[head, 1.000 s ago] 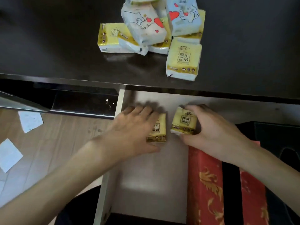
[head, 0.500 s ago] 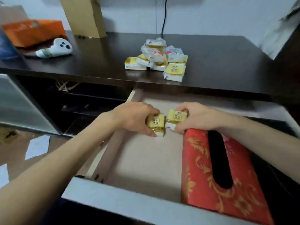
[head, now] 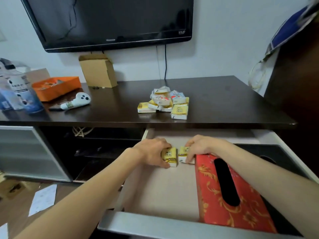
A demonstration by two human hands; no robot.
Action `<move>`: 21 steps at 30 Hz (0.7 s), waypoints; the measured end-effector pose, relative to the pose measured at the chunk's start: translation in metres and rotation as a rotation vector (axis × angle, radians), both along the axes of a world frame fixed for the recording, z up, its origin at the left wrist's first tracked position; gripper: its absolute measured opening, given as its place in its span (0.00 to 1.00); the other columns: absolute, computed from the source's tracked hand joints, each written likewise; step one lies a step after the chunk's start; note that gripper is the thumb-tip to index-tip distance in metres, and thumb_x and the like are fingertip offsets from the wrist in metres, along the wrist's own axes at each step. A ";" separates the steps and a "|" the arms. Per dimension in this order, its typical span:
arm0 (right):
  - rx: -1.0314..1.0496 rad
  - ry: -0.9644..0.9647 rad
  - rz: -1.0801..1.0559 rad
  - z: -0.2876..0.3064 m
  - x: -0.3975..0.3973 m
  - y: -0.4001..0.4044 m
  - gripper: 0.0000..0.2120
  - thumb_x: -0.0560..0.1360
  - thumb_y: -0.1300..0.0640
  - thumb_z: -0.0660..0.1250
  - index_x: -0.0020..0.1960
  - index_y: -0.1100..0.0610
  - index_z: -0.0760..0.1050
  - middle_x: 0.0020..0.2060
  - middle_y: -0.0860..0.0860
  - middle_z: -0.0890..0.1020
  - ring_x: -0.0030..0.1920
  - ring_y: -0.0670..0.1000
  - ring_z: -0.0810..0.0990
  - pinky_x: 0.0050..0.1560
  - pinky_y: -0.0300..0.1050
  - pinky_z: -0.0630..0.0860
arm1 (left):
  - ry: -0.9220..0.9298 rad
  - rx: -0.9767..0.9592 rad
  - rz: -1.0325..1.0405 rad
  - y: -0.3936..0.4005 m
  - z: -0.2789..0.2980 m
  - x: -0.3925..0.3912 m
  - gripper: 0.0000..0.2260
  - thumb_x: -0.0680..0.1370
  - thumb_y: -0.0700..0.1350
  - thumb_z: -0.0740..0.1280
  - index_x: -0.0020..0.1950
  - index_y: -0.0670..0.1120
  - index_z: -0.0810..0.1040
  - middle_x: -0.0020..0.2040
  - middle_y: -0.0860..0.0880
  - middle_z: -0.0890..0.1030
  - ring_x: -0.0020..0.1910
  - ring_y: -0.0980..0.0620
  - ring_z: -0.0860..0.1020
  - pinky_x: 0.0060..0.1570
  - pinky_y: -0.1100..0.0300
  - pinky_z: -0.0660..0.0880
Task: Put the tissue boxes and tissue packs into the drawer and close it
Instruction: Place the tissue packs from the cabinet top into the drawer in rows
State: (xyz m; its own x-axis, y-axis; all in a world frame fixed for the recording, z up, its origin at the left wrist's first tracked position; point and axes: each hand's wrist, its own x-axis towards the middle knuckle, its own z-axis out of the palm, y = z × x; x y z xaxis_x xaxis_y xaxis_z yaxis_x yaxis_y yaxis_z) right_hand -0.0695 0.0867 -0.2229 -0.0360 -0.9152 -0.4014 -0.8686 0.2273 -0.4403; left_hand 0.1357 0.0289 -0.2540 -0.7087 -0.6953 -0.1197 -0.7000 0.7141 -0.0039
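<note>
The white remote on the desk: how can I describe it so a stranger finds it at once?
Look at the dark desk under the TV. On its left part, in front of the orange box, lies the remote. It alone is white and curved, with dark round buttons at one end.

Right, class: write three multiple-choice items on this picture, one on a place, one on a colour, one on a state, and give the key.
1. Where is the pile of tissue packs not yet stored?
A. on the dark tabletop
B. on the floor
C. in the orange box

2. What colour is the tissue box in the drawer?
A. blue
B. red with gold pattern
C. green

3. What does the left hand do?
A. hangs free
B. pushes the drawer front
C. grips a yellow tissue pack

Key: A, the pile sits above the drawer; B, gold scrolls on red; C, fingers wrap the pack, as the right hand does another.
</note>
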 end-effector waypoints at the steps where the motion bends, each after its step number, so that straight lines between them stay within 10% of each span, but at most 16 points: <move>1: 0.011 0.008 -0.010 -0.001 0.001 -0.002 0.29 0.66 0.55 0.81 0.66 0.55 0.80 0.52 0.49 0.77 0.50 0.53 0.80 0.53 0.48 0.82 | 0.005 -0.003 -0.011 -0.001 -0.001 0.000 0.29 0.67 0.66 0.69 0.64 0.55 0.74 0.58 0.53 0.79 0.58 0.50 0.76 0.55 0.49 0.77; 21: -0.020 0.228 0.163 -0.014 0.009 -0.018 0.42 0.62 0.50 0.80 0.73 0.50 0.69 0.57 0.48 0.76 0.54 0.52 0.77 0.50 0.45 0.76 | 0.094 -0.092 -0.104 -0.010 -0.013 0.002 0.26 0.70 0.65 0.69 0.65 0.54 0.74 0.56 0.53 0.81 0.53 0.50 0.79 0.45 0.54 0.76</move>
